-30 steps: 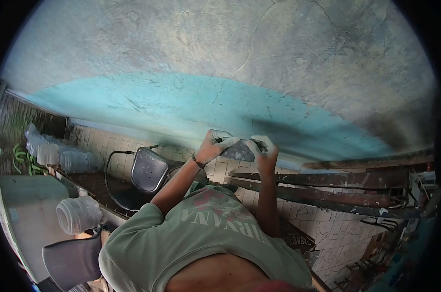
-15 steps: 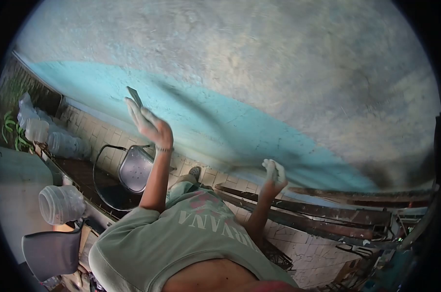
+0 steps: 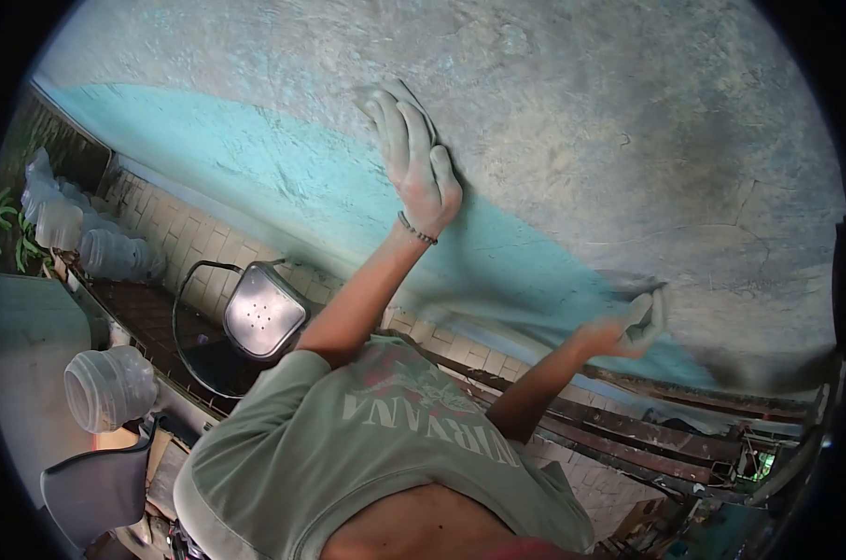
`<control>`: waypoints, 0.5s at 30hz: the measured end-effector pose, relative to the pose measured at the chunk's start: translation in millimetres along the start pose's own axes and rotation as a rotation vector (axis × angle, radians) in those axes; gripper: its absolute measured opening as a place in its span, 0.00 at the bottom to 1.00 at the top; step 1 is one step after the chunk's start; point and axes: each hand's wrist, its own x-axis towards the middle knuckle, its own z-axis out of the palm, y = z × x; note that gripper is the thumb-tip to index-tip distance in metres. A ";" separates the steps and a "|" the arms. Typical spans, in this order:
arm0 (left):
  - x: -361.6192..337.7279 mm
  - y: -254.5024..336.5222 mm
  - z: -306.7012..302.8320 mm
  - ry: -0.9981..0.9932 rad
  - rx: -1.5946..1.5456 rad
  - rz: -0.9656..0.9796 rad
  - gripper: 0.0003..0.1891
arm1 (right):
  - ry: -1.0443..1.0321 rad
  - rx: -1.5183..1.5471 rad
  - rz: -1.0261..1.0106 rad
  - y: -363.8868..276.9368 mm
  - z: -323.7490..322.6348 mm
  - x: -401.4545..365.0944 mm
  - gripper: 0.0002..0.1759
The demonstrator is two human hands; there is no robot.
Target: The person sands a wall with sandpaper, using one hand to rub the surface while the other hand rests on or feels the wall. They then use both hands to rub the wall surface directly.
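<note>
Pale dust coats both of my hands. My left hand [image 3: 412,154], with a beaded bracelet [image 3: 416,230] at the wrist, is pressed against the wall [image 3: 572,140] just above the turquoise band. Under its fingers is a thin grey flat piece, like folded sandpaper [image 3: 363,95], mostly hidden by the hand. Lower and to the right, my right hand [image 3: 633,327] is at the wall near the lower end of the turquoise band [image 3: 525,271]. Its fingers are bent together and partly blurred. What they hold, if anything, cannot be made out.
A chair with a metal back [image 3: 266,313] stands below my left arm. Clear plastic jars [image 3: 115,387] and a grey chair back [image 3: 101,490] are at left. Long dark beams [image 3: 609,434] lie along the wall's foot at right, over the tiled floor.
My left hand has moved up and right from off the wall and now lies against it, with the grey piece under its fingers. My right hand has moved right and slightly up.
</note>
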 end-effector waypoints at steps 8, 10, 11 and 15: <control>-62.7 -3.7 -2.8 -0.219 0.088 0.147 0.28 | 0.128 -0.085 -0.277 -0.6 80.8 7.5 0.34; 5.7 6.5 -2.3 -0.065 0.114 0.118 0.28 | 0.133 -0.096 -0.243 0.3 86.3 -1.4 0.36; -4.5 7.2 -2.4 -0.085 0.118 0.101 0.28 | 0.132 -0.096 -0.212 -5.5 87.2 -2.3 0.36; -120.1 -26.1 -9.9 -0.357 0.128 0.162 0.28 | 0.150 -0.081 -0.218 -12.0 86.9 -1.0 0.36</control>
